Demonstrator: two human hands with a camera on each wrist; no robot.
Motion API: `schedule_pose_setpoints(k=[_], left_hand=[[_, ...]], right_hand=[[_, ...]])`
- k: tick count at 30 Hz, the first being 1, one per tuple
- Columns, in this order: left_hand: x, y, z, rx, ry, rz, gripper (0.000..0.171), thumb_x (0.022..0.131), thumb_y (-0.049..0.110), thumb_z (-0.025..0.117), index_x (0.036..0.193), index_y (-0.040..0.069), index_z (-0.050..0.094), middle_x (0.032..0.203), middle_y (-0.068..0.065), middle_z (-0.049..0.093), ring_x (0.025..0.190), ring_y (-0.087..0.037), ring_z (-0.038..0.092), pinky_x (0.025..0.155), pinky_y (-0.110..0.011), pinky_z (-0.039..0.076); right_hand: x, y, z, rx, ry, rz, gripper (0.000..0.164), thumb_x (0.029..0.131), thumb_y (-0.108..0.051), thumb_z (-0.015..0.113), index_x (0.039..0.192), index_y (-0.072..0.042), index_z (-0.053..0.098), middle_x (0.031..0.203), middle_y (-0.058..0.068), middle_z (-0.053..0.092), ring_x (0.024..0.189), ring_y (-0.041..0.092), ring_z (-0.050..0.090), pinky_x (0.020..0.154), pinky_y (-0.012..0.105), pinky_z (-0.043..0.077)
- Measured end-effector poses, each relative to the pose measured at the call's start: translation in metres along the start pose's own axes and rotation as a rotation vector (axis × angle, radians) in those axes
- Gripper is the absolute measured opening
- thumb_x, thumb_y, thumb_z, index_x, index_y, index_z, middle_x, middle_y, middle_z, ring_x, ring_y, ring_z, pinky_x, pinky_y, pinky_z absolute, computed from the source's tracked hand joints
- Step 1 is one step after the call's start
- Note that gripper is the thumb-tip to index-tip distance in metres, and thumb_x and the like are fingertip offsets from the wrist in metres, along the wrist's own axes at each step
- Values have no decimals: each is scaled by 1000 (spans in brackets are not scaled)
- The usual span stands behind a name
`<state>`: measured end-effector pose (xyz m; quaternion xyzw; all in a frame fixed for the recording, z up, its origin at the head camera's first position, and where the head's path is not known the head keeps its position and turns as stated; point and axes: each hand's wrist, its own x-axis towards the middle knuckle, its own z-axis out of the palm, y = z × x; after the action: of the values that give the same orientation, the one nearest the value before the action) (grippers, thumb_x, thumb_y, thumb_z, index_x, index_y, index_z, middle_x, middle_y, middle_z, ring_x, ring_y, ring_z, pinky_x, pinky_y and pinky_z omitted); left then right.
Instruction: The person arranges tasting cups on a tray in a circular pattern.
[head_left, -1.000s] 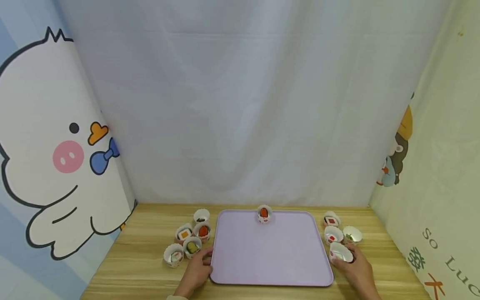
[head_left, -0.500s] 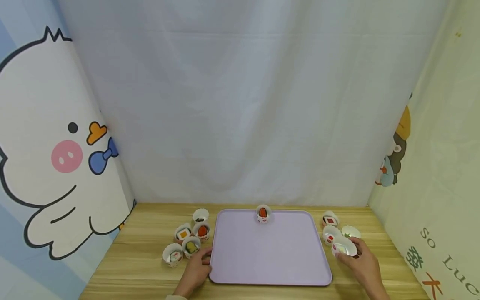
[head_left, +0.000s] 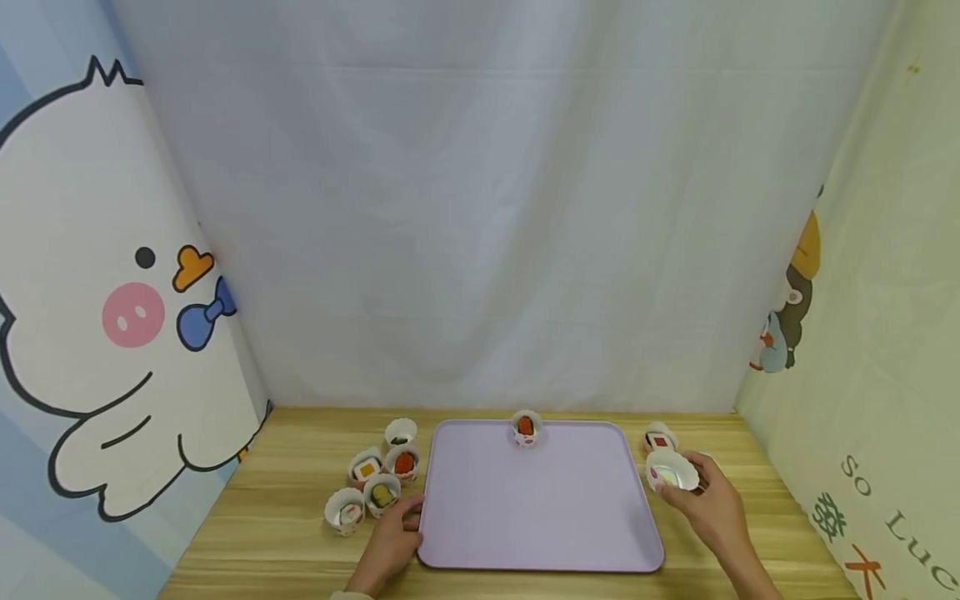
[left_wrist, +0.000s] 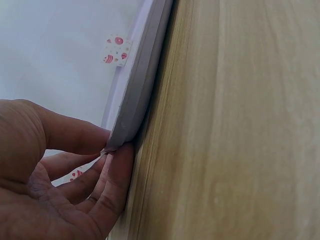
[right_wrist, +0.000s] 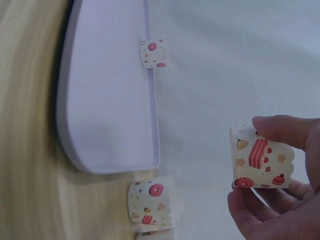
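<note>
My right hand [head_left: 711, 504] holds a white paper baking cup [head_left: 671, 471] raised off the table beyond the tray's right side. Something pale green shows inside it. In the right wrist view, thumb and fingers pinch this cup [right_wrist: 262, 159], printed with cake pictures, from opposite sides. The left hand [head_left: 393, 537] is at the left edge of a lilac tray [head_left: 540, 517]. Up close in the left wrist view, its thumb and fingertips pinch the tray rim [left_wrist: 135, 97]. A paper cup with a red filling [head_left: 527, 427] stands at the tray's far edge.
Left of the tray stand several filled paper cups [head_left: 382, 493] in a cluster on the wooden table [head_left: 262, 533]. To the right, another cup [head_left: 661, 438] with a dark red square inside sits behind the held one. A white curtain [head_left: 487, 250] hangs along the table's back.
My right hand has lifted its paper cup off the table, shifted slightly right, then moved forward and left, hiding the cups behind it. The left hand stays at the tray.
</note>
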<state>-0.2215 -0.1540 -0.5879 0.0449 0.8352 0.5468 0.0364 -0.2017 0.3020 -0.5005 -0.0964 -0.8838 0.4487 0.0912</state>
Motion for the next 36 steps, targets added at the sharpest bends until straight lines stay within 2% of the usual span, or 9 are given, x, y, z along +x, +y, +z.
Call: schedule_pose_setpoints(k=[8, 11, 17, 26, 36], left_hand=[[0, 0, 1, 0, -8, 5, 64, 67, -15, 55, 131, -16, 50, 123, -32, 60, 97, -32, 68, 71, -31, 58], [-1, 1, 0, 0, -9, 6, 64, 67, -15, 55, 131, -17, 50, 123, -32, 60, 97, -33, 68, 71, -31, 58], [0, 3, -1, 14, 0, 3, 64, 67, -15, 56, 131, -16, 51, 123, -31, 60, 97, -32, 67, 71, -31, 58], [0, -1, 1, 14, 4, 2, 63, 67, -14, 56, 130, -16, 51, 122, -30, 61, 95, -31, 67, 70, -30, 57], [0, 0, 1, -12, -7, 17, 64, 67, -15, 54, 130, -20, 48, 122, -33, 59, 98, -35, 67, 71, -31, 58]], right_hand=[[10, -12, 10, 14, 19, -88, 66, 79, -19, 81, 134, 0, 50, 129, 24, 62, 87, -3, 55, 70, 14, 49], [13, -17, 14, 32, 2, -83, 65, 80, -19, 80, 135, -2, 50, 130, 23, 61, 89, 2, 57, 70, 15, 49], [22, -27, 25, 66, -56, -51, 68, 81, -21, 79, 138, -4, 46, 132, 23, 60, 83, 10, 60, 65, 20, 51], [37, -32, 46, 60, -57, -67, 65, 80, -19, 79, 135, -3, 49, 128, 23, 62, 85, 17, 60, 65, 23, 49], [57, -37, 76, 62, -48, -58, 61, 78, -15, 79, 131, -3, 52, 130, 23, 61, 103, 32, 64, 74, 27, 49]])
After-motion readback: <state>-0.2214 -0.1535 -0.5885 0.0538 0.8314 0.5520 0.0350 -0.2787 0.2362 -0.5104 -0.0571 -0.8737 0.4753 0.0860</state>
